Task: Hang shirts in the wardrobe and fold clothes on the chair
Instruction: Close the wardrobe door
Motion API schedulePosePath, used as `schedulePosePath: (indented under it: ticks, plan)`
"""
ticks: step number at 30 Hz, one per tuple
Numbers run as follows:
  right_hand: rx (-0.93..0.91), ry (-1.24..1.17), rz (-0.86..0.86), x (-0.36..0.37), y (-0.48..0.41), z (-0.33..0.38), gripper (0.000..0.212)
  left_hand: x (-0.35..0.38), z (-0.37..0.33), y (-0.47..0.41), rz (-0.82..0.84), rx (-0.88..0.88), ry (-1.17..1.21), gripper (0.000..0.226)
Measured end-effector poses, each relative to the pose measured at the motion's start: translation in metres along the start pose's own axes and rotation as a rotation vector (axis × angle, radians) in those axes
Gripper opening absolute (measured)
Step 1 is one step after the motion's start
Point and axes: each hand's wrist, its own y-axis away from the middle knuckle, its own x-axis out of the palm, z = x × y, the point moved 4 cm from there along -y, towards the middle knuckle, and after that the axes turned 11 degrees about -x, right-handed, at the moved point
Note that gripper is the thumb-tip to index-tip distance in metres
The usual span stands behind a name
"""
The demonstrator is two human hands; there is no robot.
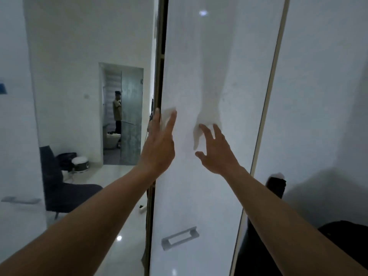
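We set our left hand (159, 144) and right hand (216, 154) against the wardrobe door (199, 56), fingers (170, 123) released, grasping nothing. The chair (59, 186) stood well left of them. We judged the door was being shifted; next called for a steady sideways push.

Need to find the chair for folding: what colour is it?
Dark, almost black chair, shown in the head view.

No legible text, label, brand, number or sign. Blue patch (3, 89) on wall, 9 o'clock: too blurred to read.
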Motion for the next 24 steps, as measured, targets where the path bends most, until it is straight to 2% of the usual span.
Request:
schedulePosePath:
  ticks: [3,7,10,18,24]
  plan:
    - [0.003,0.118,0.045,0.014,-0.022,-0.011,0.093,0.025,0.017,-0.008,-0.028,0.042,-0.271,0.092]
    - [0.055,0.238,0.083,0.021,-0.05,-0.035,0.094,0.065,0.039,-0.017,0.056,0.108,-0.458,0.088]
    - [0.091,0.29,0.119,0.024,-0.061,-0.049,0.091,0.081,0.059,-0.024,0.094,0.074,-0.458,0.095]
    - [0.17,0.235,0.216,0.053,-0.081,-0.058,0.089,0.114,0.092,-0.042,0.285,0.032,-0.478,0.087]
    - [0.189,0.19,0.196,0.06,-0.083,-0.06,0.089,0.124,0.101,-0.042,0.198,0.087,-0.476,0.088]
